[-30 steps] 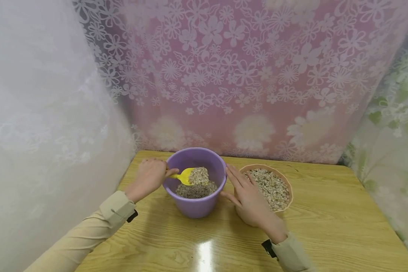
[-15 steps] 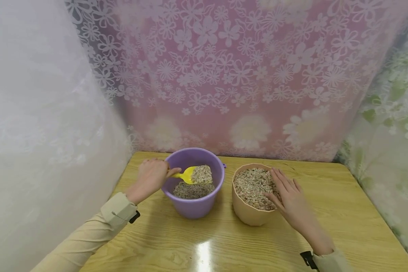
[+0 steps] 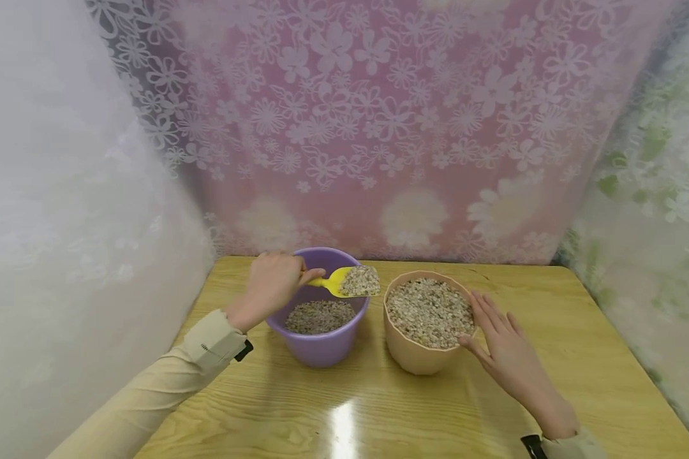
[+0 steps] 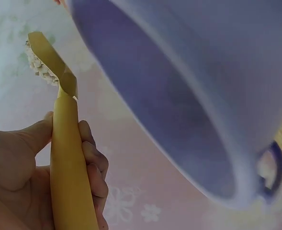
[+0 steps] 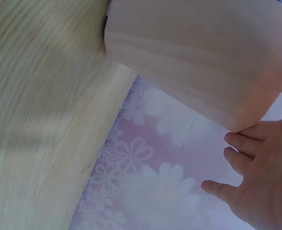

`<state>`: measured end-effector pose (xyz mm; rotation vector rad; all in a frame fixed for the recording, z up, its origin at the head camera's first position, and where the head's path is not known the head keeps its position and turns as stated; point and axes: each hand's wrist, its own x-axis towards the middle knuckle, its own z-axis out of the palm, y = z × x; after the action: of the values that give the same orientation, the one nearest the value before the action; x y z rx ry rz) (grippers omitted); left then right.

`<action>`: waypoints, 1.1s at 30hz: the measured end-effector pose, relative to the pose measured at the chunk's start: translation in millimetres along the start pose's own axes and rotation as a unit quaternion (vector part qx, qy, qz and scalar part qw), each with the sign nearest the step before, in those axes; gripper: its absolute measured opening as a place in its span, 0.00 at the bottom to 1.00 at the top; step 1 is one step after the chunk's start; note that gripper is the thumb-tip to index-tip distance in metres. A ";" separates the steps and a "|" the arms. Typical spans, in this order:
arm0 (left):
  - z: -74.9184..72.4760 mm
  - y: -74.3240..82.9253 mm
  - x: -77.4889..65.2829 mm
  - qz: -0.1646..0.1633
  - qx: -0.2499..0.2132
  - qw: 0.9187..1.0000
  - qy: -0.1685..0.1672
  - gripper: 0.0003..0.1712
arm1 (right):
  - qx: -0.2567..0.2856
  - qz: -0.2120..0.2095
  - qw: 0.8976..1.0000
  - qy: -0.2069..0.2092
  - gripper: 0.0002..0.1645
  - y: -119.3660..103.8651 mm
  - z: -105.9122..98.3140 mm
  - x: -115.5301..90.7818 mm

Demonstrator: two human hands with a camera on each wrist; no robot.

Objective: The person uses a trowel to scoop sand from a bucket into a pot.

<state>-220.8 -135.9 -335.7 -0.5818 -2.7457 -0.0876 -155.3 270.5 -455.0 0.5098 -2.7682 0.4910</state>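
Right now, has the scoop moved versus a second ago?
Yes. In the head view, the scoop shifted right against the bucket: earlier its load sat within the bucket's outline, now it partly juts past, toward the pot.

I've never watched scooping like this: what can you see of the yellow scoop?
The yellow scoop looks like plastic, with a thick, straight handle and a broad blade heaped with pale grains. The left hand grips its handle, holding it above the purple bucket. The blade points right, toward the tan pot.

On the table (image 3: 390, 414) — curtain (image 3: 367, 127) behind — bucket (image 3: 321, 350) left, pot (image 3: 418, 358) right, grain (image 3: 427, 312) in both and on scoop (image 3: 334, 280).
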 end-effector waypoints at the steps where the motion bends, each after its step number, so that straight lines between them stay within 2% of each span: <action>1: -1.0 4.8 3.1 0.003 -0.003 1.000 -0.006 0.37 | 0.002 0.001 1.000 -0.003 0.50 0.6 0.2 -0.5; 5: -1.5 23.3 14.7 0.011 -0.026 0.999 -0.033 0.36 | 0.002 0.003 1.000 -0.008 0.51 2.0 1.7 -0.6; 11: 8.0 47.9 33.4 0.024 -0.052 0.997 -0.045 0.29 | 0.008 0.003 1.000 -0.004 0.51 1.3 2.3 0.3; 15: 15.2 62.6 44.8 0.027 -0.039 0.997 -0.056 0.29 | 0.011 0.003 1.000 -0.003 0.51 1.0 1.6 -0.4; 21: 25.4 82.1 56.6 0.051 0.009 0.998 -0.041 0.37 | 0.010 0.005 1.000 0.002 0.51 1.3 1.3 -2.0; 23: 27.5 88.3 58.5 0.057 0.026 0.997 -0.044 0.39 | 0.012 0.006 1.000 0.003 0.51 1.4 1.7 -2.3; 29: 32.5 104.5 59.7 0.059 0.064 0.992 -0.092 0.38 | 0.014 0.007 1.000 0.003 0.51 2.2 3.6 -2.4; 33: 35.0 111.1 59.8 0.069 0.089 0.990 -0.090 0.37 | 0.014 0.007 1.000 0.006 0.52 3.5 4.4 -3.3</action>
<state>-238.2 -6.9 -349.8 -0.7598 -2.8349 0.2534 -154.7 272.9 -461.0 0.4929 -2.7595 0.5361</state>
